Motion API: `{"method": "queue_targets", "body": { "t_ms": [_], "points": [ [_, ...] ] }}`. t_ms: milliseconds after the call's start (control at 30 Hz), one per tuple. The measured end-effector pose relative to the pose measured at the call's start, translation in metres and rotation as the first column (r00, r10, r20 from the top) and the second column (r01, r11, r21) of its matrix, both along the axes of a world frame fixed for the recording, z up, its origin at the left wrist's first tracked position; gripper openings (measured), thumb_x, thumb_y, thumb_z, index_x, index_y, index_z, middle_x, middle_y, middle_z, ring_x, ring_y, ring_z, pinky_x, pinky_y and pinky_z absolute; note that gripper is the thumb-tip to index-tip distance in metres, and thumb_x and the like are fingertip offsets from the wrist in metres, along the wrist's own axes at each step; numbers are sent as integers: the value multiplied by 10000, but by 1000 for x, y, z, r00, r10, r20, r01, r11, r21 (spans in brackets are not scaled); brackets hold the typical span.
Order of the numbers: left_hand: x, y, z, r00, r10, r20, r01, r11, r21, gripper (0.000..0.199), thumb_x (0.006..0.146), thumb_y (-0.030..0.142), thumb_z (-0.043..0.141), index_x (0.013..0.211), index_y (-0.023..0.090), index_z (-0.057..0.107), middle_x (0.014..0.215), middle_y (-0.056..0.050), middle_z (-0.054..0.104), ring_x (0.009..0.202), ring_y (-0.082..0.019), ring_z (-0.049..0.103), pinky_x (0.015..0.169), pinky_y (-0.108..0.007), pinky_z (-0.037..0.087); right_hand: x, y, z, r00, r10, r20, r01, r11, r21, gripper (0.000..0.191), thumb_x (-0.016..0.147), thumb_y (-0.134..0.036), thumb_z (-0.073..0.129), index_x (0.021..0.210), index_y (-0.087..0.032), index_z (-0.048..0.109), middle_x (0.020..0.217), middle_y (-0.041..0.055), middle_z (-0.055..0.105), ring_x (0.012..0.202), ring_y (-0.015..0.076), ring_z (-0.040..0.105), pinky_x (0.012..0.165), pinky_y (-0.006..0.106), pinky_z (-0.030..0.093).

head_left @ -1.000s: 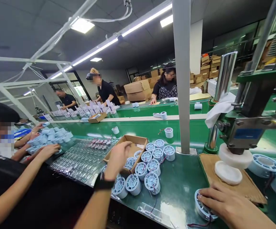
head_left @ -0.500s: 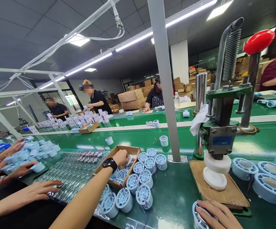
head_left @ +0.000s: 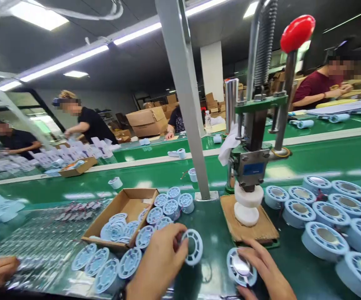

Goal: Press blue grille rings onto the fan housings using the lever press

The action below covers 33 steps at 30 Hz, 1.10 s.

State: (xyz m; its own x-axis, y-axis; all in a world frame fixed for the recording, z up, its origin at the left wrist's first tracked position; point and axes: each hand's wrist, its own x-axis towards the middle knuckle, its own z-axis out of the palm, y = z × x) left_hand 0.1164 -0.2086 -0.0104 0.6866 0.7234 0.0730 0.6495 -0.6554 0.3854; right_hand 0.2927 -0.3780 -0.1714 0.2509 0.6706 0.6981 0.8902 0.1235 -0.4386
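The ring (head_left: 199, 246) is pale blue, the housing (head_left: 240, 266) blue and silver, the knob (head_left: 298, 33) red.

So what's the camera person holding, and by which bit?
Left hand: a blue ring, pinched by its left edge. Right hand: a blue case, gripped around its right side.

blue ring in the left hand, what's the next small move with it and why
Probably carry the blue ring across to the round blue part: the left hand pinches the ring, apart from that part, while the right hand grips the part, seemingly steadying it. The ring's open middle could suit the part's shiny disc.
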Motion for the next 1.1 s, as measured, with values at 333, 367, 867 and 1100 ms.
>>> {"method": "queue_targets", "body": {
  "t_ms": [333, 367, 867, 1100],
  "points": [
    [67, -54, -36, 976, -194, -95, 186, 979, -85, 286, 927, 312, 443, 1024, 266, 708, 930, -81, 679, 835, -265, 662, 721, -348, 477, -15, 7, 8, 979, -14, -201, 18, 1000, 21, 671, 751, -126, 549, 1402, -148, 388, 1313, 97, 593, 1176, 203, 617, 996, 269, 522],
    [66, -53, -39, 978, -185, -93, 177, 980, -94, 316, 934, 354, 433, 1073, 275, 706, 949, -89, 677, 851, -276, 667, 723, -357, 491, -13, 7, 9, 983, 5, -186, -1, 1000, 18, 684, 751, -117, 552, 1412, -149, 380, 1321, 97, 587, 1191, 203, 608, 1005, 266, 516],
    [44, -74, -115, 904, -89, 417, 222, 933, -282, 629, 810, 347, 639, 1413, 257, 487, 1410, -100, 555, 1292, -310, 521, 1084, -431, 433, -17, 4, 7, 956, -37, -292, 22, 998, -54, 727, 854, -161, 440, 1540, -169, 197, 1353, 94, 556, 1204, 187, 595, 975, 245, 522],
    [40, -80, -131, 895, -114, 431, 259, 920, -294, 630, 883, 375, 557, 1482, 286, 383, 1499, -76, 467, 1367, -289, 448, 1145, -444, 349, -13, 2, 2, 980, 14, -199, -28, 997, -69, 740, 818, -138, 471, 1522, -196, 251, 1416, 80, 502, 1276, 191, 534, 1035, 270, 488]
  ]
}}
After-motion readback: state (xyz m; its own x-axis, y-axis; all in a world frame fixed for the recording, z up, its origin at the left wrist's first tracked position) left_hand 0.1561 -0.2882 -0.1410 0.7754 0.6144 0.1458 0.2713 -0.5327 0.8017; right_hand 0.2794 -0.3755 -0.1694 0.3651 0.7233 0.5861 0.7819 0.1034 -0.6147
